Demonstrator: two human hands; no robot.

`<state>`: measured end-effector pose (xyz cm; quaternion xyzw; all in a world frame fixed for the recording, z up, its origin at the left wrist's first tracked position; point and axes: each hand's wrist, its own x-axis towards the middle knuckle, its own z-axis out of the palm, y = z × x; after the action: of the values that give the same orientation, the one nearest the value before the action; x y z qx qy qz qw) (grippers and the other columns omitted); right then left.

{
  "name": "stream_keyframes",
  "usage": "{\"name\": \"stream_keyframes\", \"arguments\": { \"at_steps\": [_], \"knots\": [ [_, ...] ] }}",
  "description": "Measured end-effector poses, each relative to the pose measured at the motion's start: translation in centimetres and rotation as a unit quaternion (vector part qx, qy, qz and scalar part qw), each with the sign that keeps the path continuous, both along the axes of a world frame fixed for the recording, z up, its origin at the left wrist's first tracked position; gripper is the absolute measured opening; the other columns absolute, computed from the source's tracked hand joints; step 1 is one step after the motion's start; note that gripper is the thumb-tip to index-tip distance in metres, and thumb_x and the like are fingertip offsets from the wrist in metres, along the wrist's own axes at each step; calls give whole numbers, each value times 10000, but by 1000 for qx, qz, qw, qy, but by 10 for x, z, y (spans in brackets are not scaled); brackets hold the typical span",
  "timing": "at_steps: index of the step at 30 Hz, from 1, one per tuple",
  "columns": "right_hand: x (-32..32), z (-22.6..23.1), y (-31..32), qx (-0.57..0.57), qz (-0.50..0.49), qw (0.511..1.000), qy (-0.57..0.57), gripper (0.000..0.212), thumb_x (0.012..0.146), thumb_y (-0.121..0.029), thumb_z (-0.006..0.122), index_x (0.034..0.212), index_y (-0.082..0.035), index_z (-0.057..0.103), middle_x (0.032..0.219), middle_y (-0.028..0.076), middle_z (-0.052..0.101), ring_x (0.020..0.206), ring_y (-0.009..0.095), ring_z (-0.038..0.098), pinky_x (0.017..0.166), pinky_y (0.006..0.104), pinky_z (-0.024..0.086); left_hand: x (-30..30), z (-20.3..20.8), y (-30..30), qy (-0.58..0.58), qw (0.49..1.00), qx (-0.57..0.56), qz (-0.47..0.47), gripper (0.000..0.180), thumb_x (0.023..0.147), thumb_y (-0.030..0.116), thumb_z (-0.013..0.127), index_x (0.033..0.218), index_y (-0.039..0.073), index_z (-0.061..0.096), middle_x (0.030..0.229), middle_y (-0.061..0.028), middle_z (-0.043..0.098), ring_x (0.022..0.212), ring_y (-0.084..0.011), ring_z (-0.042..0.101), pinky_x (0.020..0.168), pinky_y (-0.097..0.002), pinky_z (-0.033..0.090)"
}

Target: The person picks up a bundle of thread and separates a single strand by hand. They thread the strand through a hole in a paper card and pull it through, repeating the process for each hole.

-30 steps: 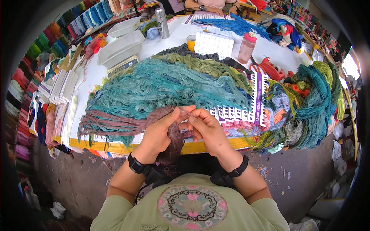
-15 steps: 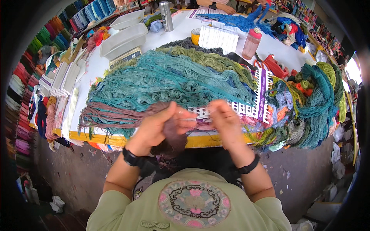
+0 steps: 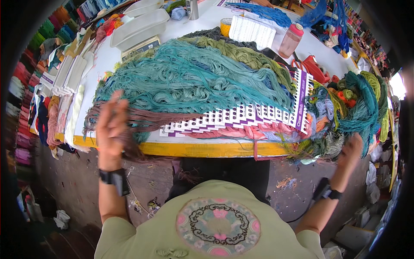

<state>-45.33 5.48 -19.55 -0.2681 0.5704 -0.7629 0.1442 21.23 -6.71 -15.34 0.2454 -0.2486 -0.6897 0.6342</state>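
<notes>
At the left end of the table my left hand [image 3: 111, 131] is raised, blurred, with a bundle of mauve-brown thread [image 3: 131, 149] hanging at its palm. Far to the right, by the teal skeins at the table edge, is my right hand [image 3: 350, 153]. Its fingers are close together; any thread in them is too fine to make out. Between the hands lies a fanned row of white, purple-edged punched thread cards [image 3: 224, 117]. Mauve-brown strands [image 3: 168, 117] run from its left end, and a wide heap of teal thread [image 3: 172, 82] spreads behind.
Pink thread [image 3: 246, 131] lies along the yellow front edge [image 3: 207, 150]. Mixed skeins [image 3: 358, 103] hang over the right side. Behind are a plastic tub [image 3: 140, 32], a pink-capped bottle [image 3: 291, 41], a chart sheet [image 3: 252, 32], a yellow cup [image 3: 225, 27] and red-handled scissors [image 3: 300, 64].
My hands were close together at the middle of the front edge; now they are far apart, left and right. The thread bundle has moved left with my left hand, uncovering more cards.
</notes>
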Motion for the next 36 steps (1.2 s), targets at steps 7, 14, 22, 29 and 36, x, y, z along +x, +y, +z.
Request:
{"name": "stream_keyframes", "arguments": {
  "at_steps": [7,14,22,29,36],
  "knots": [
    [291,11,-113,158,417,814,372,92,899,-161,593,982,-121,588,696,125,610,611,281,607,556,368,457,-130,-48,-29,-473,842,74,-249,258,885,232,633,983,-7,632,875,-128,690,581,-106,598,427,-208,362],
    [324,-5,-152,223,500,723,422,114,860,-184,602,940,-107,574,707,145,624,706,360,631,628,448,470,-148,-70,-41,-309,904,138,-262,152,906,172,587,968,34,574,704,-12,530,561,-85,513,429,-203,319],
    [323,-14,-163,286,565,703,324,170,860,-182,611,938,-40,560,729,133,639,651,285,628,596,396,473,-158,-71,-39,-447,845,170,-240,108,906,153,561,949,54,563,685,-14,564,535,-73,472,438,-199,313],
    [315,-27,-164,277,632,717,103,145,906,-163,604,931,-23,573,656,36,594,567,94,542,492,245,448,-95,-80,-45,-430,883,92,-163,190,954,227,540,940,42,581,770,-42,630,570,-72,506,456,-207,335],
    [311,-29,-166,282,619,722,127,138,895,-150,618,939,-24,581,662,36,593,570,100,549,495,253,461,-113,-65,-39,-389,903,90,-156,196,949,232,560,941,39,595,769,-31,613,579,-50,476,460,-196,321]
  ]
}}
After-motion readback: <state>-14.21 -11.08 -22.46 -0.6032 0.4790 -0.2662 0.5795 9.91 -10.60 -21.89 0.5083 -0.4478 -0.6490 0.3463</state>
